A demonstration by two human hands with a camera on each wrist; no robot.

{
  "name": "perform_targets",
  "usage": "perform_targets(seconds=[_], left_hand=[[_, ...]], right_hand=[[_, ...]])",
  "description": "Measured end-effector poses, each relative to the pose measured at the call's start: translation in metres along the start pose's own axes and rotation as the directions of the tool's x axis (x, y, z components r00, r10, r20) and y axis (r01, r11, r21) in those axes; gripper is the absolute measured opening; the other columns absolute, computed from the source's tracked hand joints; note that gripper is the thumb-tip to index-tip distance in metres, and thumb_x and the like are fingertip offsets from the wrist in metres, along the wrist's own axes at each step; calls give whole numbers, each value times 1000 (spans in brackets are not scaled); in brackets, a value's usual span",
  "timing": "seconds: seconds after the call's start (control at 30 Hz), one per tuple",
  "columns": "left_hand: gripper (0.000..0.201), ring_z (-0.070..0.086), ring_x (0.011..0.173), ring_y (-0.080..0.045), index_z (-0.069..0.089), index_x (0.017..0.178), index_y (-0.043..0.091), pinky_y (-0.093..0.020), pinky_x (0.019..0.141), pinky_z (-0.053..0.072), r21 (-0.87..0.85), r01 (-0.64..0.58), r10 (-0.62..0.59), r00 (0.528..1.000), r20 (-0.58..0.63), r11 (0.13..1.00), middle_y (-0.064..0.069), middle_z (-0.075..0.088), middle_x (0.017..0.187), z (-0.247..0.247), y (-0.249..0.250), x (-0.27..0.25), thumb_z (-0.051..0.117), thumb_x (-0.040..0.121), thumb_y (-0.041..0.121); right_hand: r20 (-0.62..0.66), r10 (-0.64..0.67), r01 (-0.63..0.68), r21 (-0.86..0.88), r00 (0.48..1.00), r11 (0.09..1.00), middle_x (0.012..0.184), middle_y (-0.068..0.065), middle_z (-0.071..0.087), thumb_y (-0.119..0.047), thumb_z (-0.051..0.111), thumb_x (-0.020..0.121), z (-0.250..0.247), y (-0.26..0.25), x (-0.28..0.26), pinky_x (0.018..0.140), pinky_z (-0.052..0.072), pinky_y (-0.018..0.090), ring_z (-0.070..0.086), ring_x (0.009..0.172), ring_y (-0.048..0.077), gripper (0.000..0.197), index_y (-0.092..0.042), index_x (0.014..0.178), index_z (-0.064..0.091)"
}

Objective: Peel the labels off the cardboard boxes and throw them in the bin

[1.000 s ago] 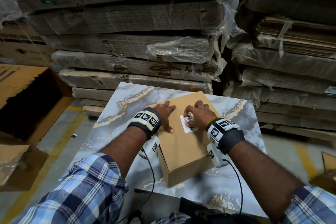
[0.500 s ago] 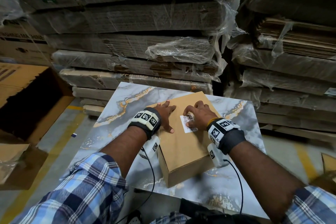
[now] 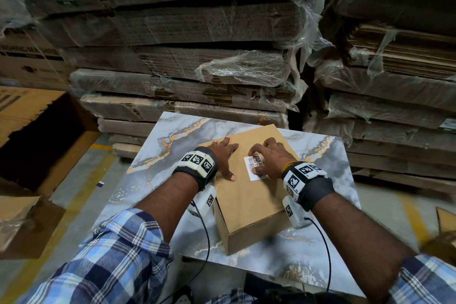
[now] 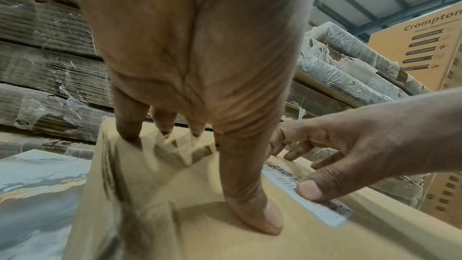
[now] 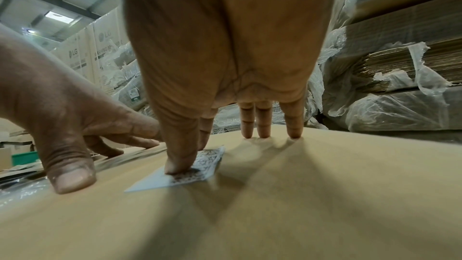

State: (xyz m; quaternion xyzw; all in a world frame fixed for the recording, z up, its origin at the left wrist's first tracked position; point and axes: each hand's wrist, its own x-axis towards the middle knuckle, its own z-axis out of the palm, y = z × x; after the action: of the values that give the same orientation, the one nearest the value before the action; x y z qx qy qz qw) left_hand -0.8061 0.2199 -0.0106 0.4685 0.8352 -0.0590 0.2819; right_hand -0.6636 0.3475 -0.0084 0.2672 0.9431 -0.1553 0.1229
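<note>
pressing my left hand (image 3: 223,155) flat at nine o'clock on the cardboard box (image 3: 249,195), my right hand (image 3: 270,157) sets thumb and forefinger, bent, on the barcode label (image 3: 254,169) mid-lid; bare marble tabletop (image 3: 153,180) rings every edge.

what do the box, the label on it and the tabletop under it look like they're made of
Box: plain brown cardboard, matte, with folded edges. Label: thin white printed paper, apparently a sticker, lying flat. Tabletop: glossy grey marble pattern with gold veins; real stone or laminate, I cannot tell.

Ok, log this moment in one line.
step: peeling label | left hand: flat on box | right hand: fingertips working label | label: still on box
</note>
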Motion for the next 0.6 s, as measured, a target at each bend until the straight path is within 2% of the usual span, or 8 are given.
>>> perform_targets(seconds=[0.27,0.4,0.53,0.6], left_hand=[[116,-1,152,-33,2,158,31,-55,120,19,10,8,-8,1000,-3,1000,0,-13,166,2,1,-1,82,75,44],[116,-2,152,-34,1,158,31,-56,120,18,10,7,-7,1000,3,1000,-1,-14,165,3,0,0,82,76,44],[116,-2,152,-35,1,159,31,-55,120,18,6,-1,1,1000,12,1000,-2,-14,165,2,-1,1,82,76,45],[116,-3,152,-36,1,159,30,-55,120,18,7,-5,4,1000,14,1000,-2,-15,165,2,0,0,82,76,44]], right_hand=[[-5,2,-2,-13,1000,1000,141,6,32,-37,74,86,1,0,1,104,42,47,35,129,28,50,-40,130,50],[-7,7,-7,-8,1000,1000,140,6,32,-36,74,85,1,-1,1,103,42,46,35,128,29,43,-38,122,53],[6,8,-7,-21,1000,1000,140,7,32,-38,73,85,1,-1,2,104,42,47,35,129,30,51,-39,131,50],[2,11,-11,-20,1000,1000,140,7,32,-37,74,85,1,-1,2,104,42,47,35,128,30,49,-39,129,51]])
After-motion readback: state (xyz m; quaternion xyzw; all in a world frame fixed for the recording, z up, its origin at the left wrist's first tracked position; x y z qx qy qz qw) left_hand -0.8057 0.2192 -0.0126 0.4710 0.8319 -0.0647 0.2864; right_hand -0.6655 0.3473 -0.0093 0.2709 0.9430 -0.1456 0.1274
